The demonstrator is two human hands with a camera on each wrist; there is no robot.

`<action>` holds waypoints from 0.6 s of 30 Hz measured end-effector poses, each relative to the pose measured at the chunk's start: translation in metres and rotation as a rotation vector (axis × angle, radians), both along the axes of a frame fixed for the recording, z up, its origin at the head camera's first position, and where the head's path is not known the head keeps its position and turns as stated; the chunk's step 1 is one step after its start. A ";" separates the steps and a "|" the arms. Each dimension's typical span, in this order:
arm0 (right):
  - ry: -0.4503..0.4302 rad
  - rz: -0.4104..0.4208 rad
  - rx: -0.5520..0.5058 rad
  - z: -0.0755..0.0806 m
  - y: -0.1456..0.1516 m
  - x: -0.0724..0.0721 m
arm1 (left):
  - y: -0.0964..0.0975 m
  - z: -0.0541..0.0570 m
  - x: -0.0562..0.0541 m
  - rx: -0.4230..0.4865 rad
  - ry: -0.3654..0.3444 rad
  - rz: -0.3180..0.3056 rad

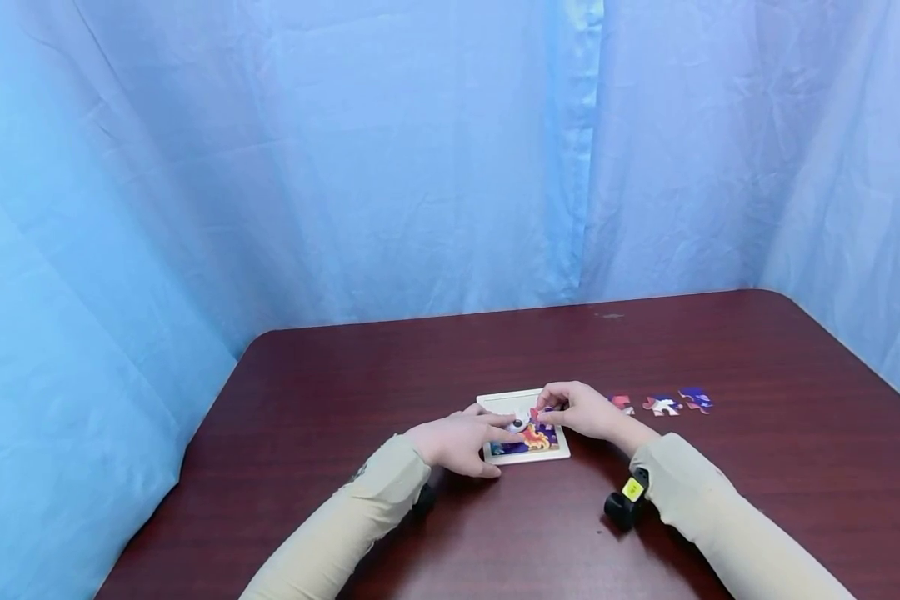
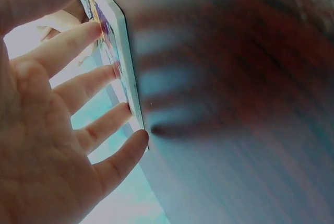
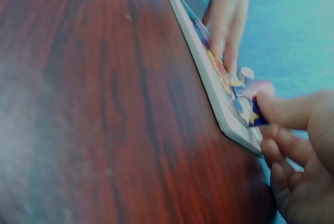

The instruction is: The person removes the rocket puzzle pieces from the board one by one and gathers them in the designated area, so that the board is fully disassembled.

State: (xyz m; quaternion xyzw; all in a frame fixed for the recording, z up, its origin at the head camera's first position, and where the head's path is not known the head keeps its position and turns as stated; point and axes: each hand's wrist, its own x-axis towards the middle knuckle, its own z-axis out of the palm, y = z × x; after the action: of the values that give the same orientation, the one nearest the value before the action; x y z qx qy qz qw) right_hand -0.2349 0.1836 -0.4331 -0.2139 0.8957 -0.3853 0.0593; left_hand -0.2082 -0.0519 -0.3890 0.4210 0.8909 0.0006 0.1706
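A white-framed puzzle tray (image 1: 506, 402) lies on the table, its near part filled with colourful joined pieces (image 1: 540, 440). My left hand (image 1: 461, 442) rests at its left side, fingers spread and nearly straight, with fingertips on the joined pieces and along the frame's edge. Over the tray's right part, my right hand (image 1: 587, 410) pinches a puzzle piece between thumb and fingers. In the right wrist view this puzzle piece (image 3: 257, 113) shows dark blue with a yellow star, tilted close above the tray. The fingers partly hide the pieces beneath.
Right of the tray lie loose puzzle pieces: a red one (image 1: 622, 403) partly behind the right hand, a white and purple one (image 1: 662, 406) and a blue one (image 1: 695, 399). The dark red wooden table (image 1: 375, 375) is backed by light blue curtains (image 1: 420, 167).
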 end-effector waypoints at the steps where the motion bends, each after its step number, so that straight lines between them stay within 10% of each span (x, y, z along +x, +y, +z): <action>1: 0.004 -0.017 0.012 0.001 -0.001 0.001 | 0.000 0.000 0.001 -0.007 0.010 -0.007; 18: -0.117 -0.135 0.061 0.010 -0.012 0.001 | 0.010 -0.002 0.007 -0.062 0.160 -0.041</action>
State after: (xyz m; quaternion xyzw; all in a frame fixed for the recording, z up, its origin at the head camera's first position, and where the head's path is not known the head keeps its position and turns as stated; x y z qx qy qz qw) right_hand -0.2339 0.1717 -0.4230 -0.1284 0.9144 -0.3728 0.0918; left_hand -0.2010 -0.0421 -0.3906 0.4322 0.8925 -0.0640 0.1120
